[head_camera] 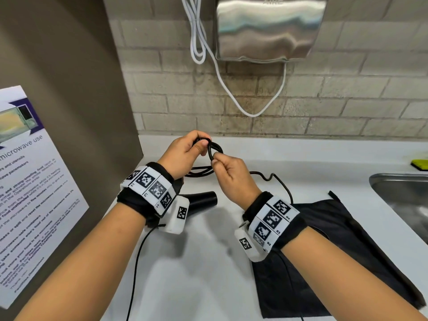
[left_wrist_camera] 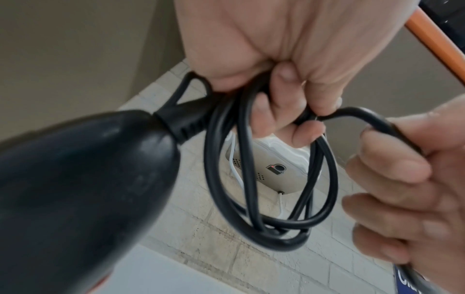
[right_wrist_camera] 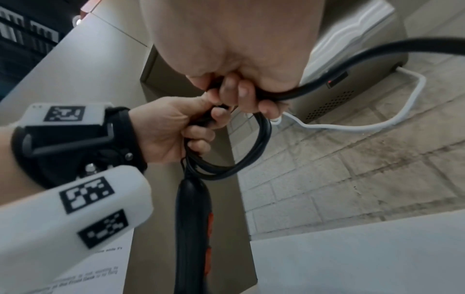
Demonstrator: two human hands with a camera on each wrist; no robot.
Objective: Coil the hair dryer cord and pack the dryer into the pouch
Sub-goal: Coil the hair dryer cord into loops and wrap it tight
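The black hair dryer [head_camera: 203,198] hangs below my left wrist over the white counter [head_camera: 196,286]; its body fills the left wrist view [left_wrist_camera: 75,189] and its handle [right_wrist_camera: 193,218] points down in the right wrist view. My left hand [head_camera: 196,144] grips several loops of the black cord [head_camera: 215,149] near the handle's end [left_wrist_camera: 271,228]. My right hand [head_camera: 218,159] pinches the cord just beside the coil [left_wrist_camera: 402,139], fingers curled round it [right_wrist_camera: 251,93]. Loose cord [head_camera: 280,184] trails behind my right hand towards the flat black pouch [head_camera: 335,251].
A steel sink [head_camera: 403,195] lies at the right edge, a green sponge [head_camera: 420,164] behind it. A steel hand dryer [head_camera: 268,28] with a white cable [head_camera: 231,93] hangs on the brick wall. A poster [head_camera: 30,181] covers the left panel.
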